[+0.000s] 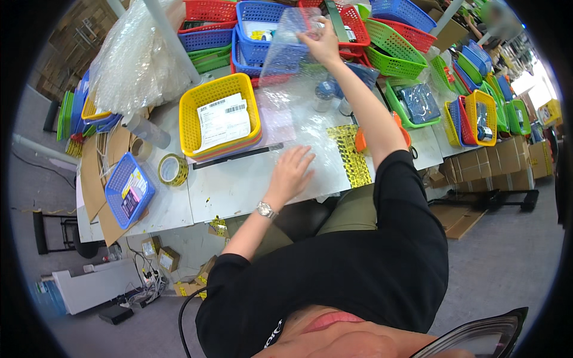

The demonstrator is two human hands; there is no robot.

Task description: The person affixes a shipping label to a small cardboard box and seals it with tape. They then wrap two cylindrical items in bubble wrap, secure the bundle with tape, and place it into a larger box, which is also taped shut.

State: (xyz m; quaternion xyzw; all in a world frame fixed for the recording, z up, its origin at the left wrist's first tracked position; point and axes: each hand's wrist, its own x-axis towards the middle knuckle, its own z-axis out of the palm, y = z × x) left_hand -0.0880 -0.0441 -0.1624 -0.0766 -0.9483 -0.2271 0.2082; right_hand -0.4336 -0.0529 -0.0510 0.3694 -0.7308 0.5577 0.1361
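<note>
My right hand (322,45) is stretched to the back of the table, its fingers closed on the upper part of a clear bubble wrap sheet (289,51). The sheet rises in front of the stacked baskets, and more clear wrap runs down across the table toward me. Lower down, my left hand (290,173) is open, fingers spread, palm down over the near part of the wrap; whether it presses on it I cannot tell. Between my hands stands a small clear jar (324,95). Yellow-and-black printed tape (348,156) lies in strips right of my left hand.
A yellow basket (190,128) with printed papers sits left of my hands. Further left are a tape roll (173,170), a blue basket (145,200) and a clear bottle (146,130). Blue baskets (256,52) line the back. A green basket (427,122) and orange tape dispenser (360,141) are right.
</note>
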